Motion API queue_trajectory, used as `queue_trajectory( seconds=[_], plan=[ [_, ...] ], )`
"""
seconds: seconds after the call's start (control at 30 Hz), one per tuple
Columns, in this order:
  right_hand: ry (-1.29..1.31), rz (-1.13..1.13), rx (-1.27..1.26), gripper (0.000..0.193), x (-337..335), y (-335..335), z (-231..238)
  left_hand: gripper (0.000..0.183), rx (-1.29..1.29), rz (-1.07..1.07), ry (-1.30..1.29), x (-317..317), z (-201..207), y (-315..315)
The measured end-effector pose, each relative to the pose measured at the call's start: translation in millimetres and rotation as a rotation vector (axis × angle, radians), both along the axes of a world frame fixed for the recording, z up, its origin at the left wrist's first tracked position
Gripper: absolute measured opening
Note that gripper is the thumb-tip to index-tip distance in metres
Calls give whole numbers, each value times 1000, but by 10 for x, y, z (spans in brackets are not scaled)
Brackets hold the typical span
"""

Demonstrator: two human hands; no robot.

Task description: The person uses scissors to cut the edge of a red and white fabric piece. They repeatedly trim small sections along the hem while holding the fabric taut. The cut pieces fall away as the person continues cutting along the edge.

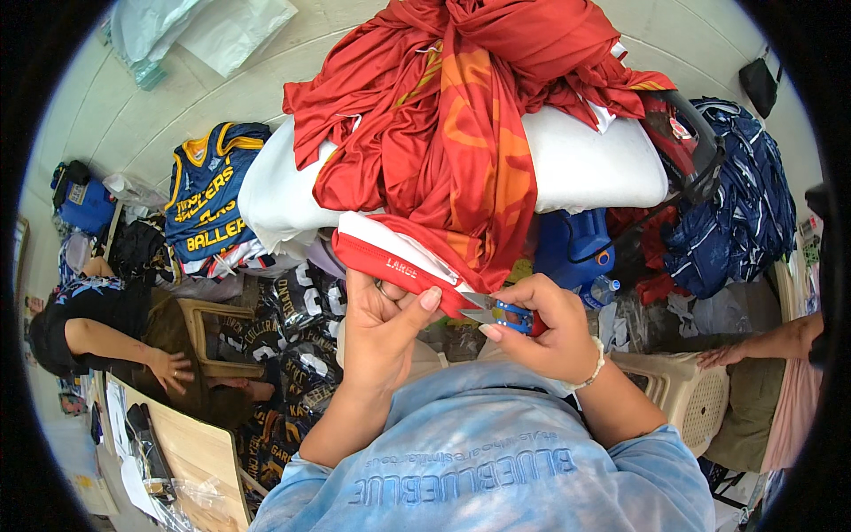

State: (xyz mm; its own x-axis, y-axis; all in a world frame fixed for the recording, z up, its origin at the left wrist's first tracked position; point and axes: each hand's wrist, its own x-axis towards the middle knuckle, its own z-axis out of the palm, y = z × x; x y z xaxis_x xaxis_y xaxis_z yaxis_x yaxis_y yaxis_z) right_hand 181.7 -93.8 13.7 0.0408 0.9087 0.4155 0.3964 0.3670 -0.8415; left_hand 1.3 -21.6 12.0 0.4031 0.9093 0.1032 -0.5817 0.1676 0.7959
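My left hand pinches the edge of a red garment with a white inner band, holding it up in front of me. White lettering runs along its red band. In my right hand are blue-handled thread snips, their blades touching or very close to the garment's edge by my left thumb. Just beyond my hands, a heap of red and orange shiny fabric lies over a white padded surface, and part of it hangs down toward me. Whether the held piece joins the heap is unclear.
Navy and yellow jerseys hang at left; dark blue garments at right. A blue container and water bottle stand below the padding. People sit on both sides, near beige plastic chairs. A wooden board lies lower left.
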Motion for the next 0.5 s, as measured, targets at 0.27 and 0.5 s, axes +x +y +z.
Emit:
queue_trajectory(
  seconds=[0.27,0.5],
  plan=[
    [-75,-3,74,29,20,33,-36,64,2,-3,14,-11,44,-28],
    [-73,-13,69,30,-55,62,-42,64,-53,-38,-14,-9,52,-52]
  ],
)
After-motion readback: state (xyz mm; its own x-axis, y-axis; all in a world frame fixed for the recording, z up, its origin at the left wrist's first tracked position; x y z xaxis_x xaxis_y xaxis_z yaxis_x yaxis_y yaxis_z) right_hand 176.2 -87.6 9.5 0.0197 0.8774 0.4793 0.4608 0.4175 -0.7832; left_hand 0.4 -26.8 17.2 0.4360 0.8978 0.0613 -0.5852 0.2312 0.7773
